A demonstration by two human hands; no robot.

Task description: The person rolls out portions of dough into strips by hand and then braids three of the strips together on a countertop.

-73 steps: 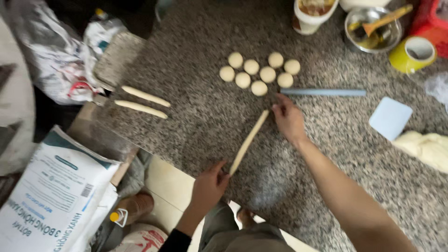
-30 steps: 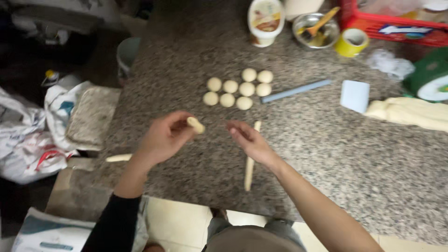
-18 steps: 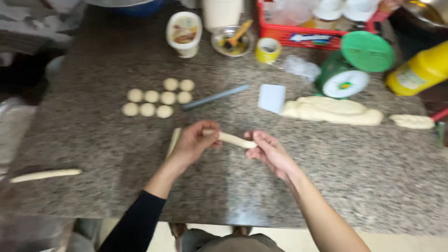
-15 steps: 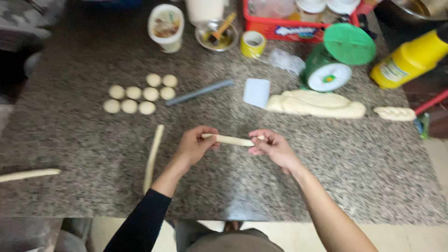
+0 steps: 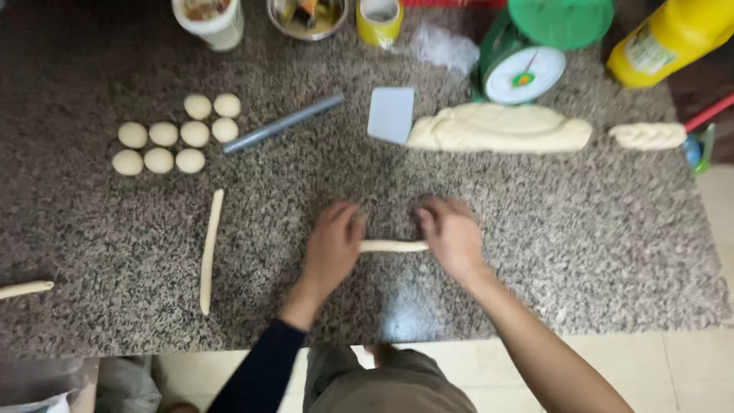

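Rolling under way: I see left hand point(image 5: 332, 243) and right hand point(image 5: 453, 239) flat, palms pressing dough rope point(image 5: 394, 246); one rope point(image 5: 209, 248) finished, seven dough balls point(image 5: 174, 138) remain.

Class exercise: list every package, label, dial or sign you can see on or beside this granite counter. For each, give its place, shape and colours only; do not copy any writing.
Kitchen scale: top right of centre, green body, round white dial face.
Yellow bottle: top right corner, tilted, with a pale label.
White tub: top left of centre, round, cut off by the frame.
Yellow cup: top centre, small, white inside.
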